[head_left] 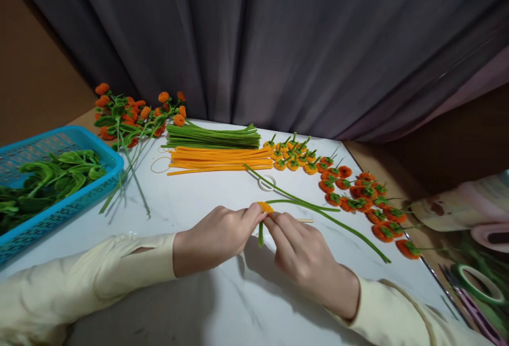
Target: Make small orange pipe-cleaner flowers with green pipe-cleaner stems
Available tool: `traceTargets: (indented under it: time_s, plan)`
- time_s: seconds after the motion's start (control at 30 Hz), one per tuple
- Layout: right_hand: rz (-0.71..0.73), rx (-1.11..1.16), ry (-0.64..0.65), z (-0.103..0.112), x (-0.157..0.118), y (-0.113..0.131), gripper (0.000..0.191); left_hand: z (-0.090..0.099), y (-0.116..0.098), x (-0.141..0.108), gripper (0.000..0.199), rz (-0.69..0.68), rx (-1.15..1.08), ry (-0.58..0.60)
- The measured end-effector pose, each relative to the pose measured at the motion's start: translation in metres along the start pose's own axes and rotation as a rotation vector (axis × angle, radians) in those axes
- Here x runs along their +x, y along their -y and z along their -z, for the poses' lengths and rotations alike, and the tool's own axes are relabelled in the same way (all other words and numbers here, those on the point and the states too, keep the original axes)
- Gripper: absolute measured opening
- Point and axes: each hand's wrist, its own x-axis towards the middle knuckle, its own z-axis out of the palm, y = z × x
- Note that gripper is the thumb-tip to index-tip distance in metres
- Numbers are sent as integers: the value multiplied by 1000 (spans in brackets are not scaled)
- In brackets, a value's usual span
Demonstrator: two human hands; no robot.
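My left hand (217,234) and my right hand (304,248) meet over the middle of the table, fingertips pinched together. Between them is a small yellow-orange chenille flower head (265,207), partly covered by the fingers. A short green chenille stem (261,234) hangs down below it. Long loose green chenille stems (338,224) lie just behind and to the right of my right hand. Part of a thin pale stick (306,221) shows beside its knuckles. Beyond my hands lies a small white ring (260,185), perhaps a tape roll.
Bundles of green (212,137) and yellow-orange chenille stems (218,159) lie at the back. Several yellow heads (293,163) and orange heads (363,192) spread rightward. A blue basket (116,157) with green leaves stands left, near orange flowers (131,115). Green tape (461,274) sits at right.
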Motion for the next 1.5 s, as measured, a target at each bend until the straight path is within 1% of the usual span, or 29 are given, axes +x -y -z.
traceTargets:
  time_s: [0.07, 0.17, 0.23, 0.3, 0.37, 0.47, 0.53, 0.73, 0.83, 0.97, 1.07, 1.13, 1.17, 1.2, 1.27, 1.33, 1.4, 1.43, 1.5]
  plan:
    - [-149, 192, 13, -2, -2, -1, 31, -3, 5, -1, 23, -111, 79, -4]
    - [-373, 487, 40, -1, 0, -4, 24, -3, 9, 0, 23, -270, 199, 1]
    - [-489, 614, 93, 3, 4, -7, 20, -1, 9, 1, 25, -338, 224, 11]
    - [-558, 685, 160, 6, 7, -10, 19, 1, 8, 1, 27, -365, 202, 34]
    - [-574, 690, 185, 7, 8, -11, 19, 2, 7, 2, 27, -334, 152, 58]
    - [-543, 622, 157, 7, 7, -12, 19, 0, 6, 1, 23, -205, 77, 91]
    - [-522, 596, 159, 8, 5, -12, 19, -1, 5, 1, 21, -154, 66, 113]
    - [-507, 690, 213, 12, 3, -16, 20, 3, 3, 3, 25, -153, 92, 162]
    - [-534, 708, 265, 11, 2, -18, 23, 3, 4, 2, 25, -221, 168, 168]
    - [-567, 668, 426, 10, 5, -19, 26, 2, 5, 0, 20, -357, 216, 171]
    - [-570, 592, 527, 9, 10, -18, 23, 2, 7, 0, 23, -387, 197, 191]
    - [-567, 559, 580, 7, 12, -18, 24, -1, 10, 1, 22, -357, 144, 226]
    - [-573, 562, 602, 4, 11, -18, 24, -3, 11, 1, 21, -316, 99, 242]
    - [-591, 577, 614, 2, 10, -19, 25, -5, 13, 1, 20, -253, 34, 259]
    - [-651, 649, 622, -6, 3, -20, 26, -10, 16, 1, 21, -64, -177, 309]
    - [-721, 757, 611, -16, -6, -20, 24, -15, 18, 1, 24, 121, -471, 387]
    - [-772, 893, 582, -27, -16, -19, 19, -20, 19, -1, 23, 232, -704, 442]
    - [-783, 960, 558, -31, -20, -18, 16, -22, 19, -1, 22, 260, -755, 439]
    - [-789, 1072, 486, -37, -28, -15, 12, -25, 20, -1, 19, 282, -754, 387]
